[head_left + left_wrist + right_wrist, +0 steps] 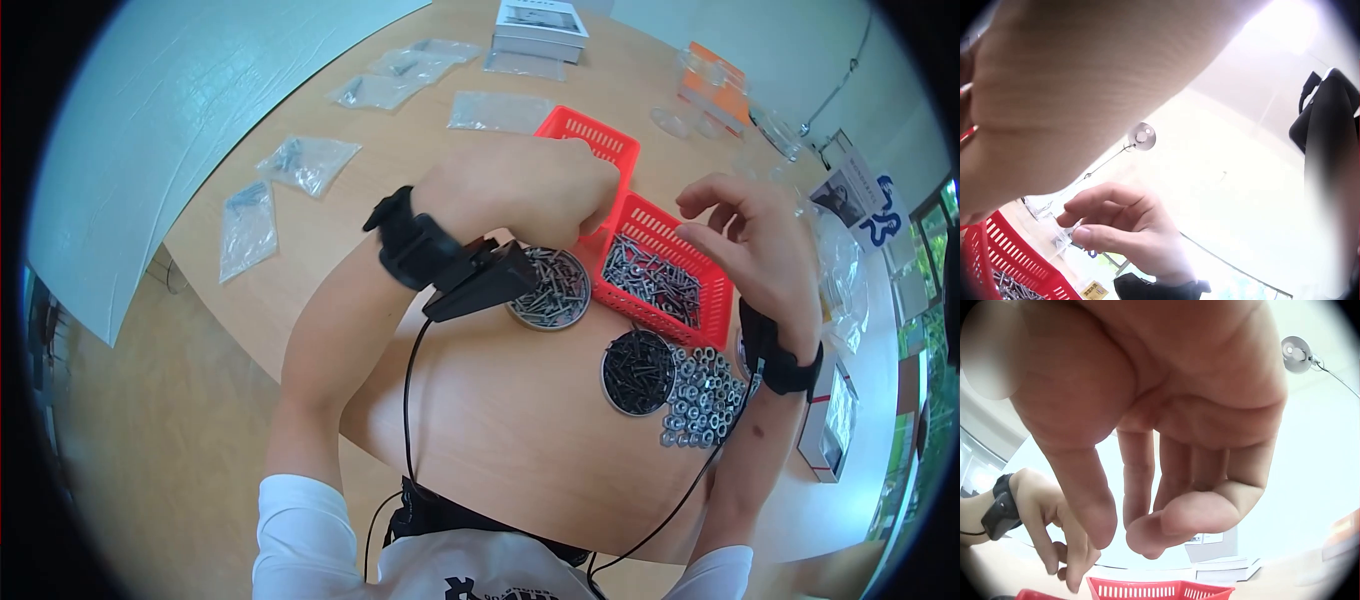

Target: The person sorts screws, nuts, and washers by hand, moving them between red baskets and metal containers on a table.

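Two red plastic baskets stand end to end on the table. My left hand (550, 190) hangs over the far basket (610, 140), palm down and covering part of it. In the right wrist view the fingers of that left hand (1054, 519) point down, loosely bent, with nothing visible between them. The near basket (715, 310) contains many silver screws (650, 280). Above its right side hovers my right hand (745, 235), thumb and fingers loosely curved and apart. Nothing shows between the right hand's fingers (1188, 515) in its wrist view.
Round dishes of silver screws (550, 290) and black screws (638, 372) sit before the baskets, beside many nuts (700, 400). Plastic bags (310, 165) lie at the left and back. A book stack (540, 35) and an orange box (713, 85) stand farther off. Cables trail from both wrists.
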`<control>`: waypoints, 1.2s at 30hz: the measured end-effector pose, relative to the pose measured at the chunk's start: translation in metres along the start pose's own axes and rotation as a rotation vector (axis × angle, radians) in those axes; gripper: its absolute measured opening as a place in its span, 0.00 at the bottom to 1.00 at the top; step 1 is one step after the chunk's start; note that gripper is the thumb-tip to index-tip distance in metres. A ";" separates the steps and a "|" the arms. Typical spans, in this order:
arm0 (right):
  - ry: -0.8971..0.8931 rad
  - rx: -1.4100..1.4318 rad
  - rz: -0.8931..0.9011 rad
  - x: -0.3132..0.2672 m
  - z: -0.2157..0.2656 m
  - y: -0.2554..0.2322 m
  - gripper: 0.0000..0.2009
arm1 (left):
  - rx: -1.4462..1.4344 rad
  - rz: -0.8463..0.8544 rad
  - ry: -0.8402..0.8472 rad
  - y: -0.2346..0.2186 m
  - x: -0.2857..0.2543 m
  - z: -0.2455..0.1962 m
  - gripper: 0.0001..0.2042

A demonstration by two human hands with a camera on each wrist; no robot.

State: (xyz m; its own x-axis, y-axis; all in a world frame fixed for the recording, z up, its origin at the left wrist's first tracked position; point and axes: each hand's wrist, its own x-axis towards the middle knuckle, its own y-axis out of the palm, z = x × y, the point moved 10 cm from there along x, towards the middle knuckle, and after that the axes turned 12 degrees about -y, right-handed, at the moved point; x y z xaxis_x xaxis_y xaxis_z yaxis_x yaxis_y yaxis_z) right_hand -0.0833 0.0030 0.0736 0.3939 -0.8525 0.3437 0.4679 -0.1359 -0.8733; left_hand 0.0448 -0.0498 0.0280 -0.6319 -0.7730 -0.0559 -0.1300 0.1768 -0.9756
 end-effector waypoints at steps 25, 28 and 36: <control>0.246 -0.363 0.329 -0.051 -0.070 0.054 0.08 | -0.047 0.352 0.343 0.083 0.058 -0.093 0.12; 0.160 -0.363 0.219 -0.050 -0.068 0.055 0.06 | -0.056 0.338 0.306 0.082 0.055 -0.090 0.09; 0.138 -0.334 0.211 -0.043 -0.065 0.053 0.03 | 0.009 0.247 0.297 0.080 0.053 -0.088 0.06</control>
State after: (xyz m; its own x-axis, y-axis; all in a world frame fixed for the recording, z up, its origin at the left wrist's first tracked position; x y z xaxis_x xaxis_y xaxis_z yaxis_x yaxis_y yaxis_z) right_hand -0.1275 -0.0002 -0.0100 0.3334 -0.9357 0.1151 0.0966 -0.0876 -0.9915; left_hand -0.0659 -0.0229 -0.0344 -0.8371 -0.4978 -0.2267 0.0596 0.3291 -0.9424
